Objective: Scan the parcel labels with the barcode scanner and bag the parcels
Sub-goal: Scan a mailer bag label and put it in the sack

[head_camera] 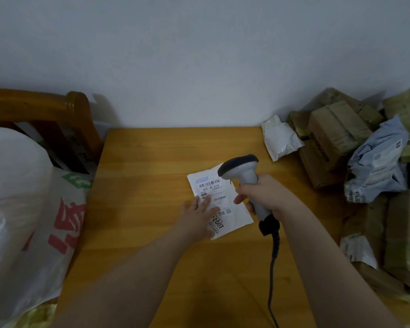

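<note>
Print covers the flat white plastic parcel (232, 209) lying mid-way across the smooth yellow wooden worktop (152, 185). It shows a pale blue tab, two barcodes, a small square code and a sticker with the bold digits "2007"; the finer lines are too small to read. The left grip (197, 217) rests on the parcel's near left corner, fingers straight and flat on the label, holding nothing. The right grip (263, 195), at the parcel's right edge, is curled fully round the handle of the grey pistol-shaped barcode scanner (240, 166), whose dark head hangs over the parcel's far right corner. Its black cable (273, 256) trails down on the near side of the parcel. Left of the parcel bulges a thin white plastic bag (21, 209) bearing red characters and a green mark. Right of the parcel are piled taped brown cardboard boxes (334, 136), a crumpled pale blue mailer (379, 166) and a glossy white pouch (279, 138).
</note>
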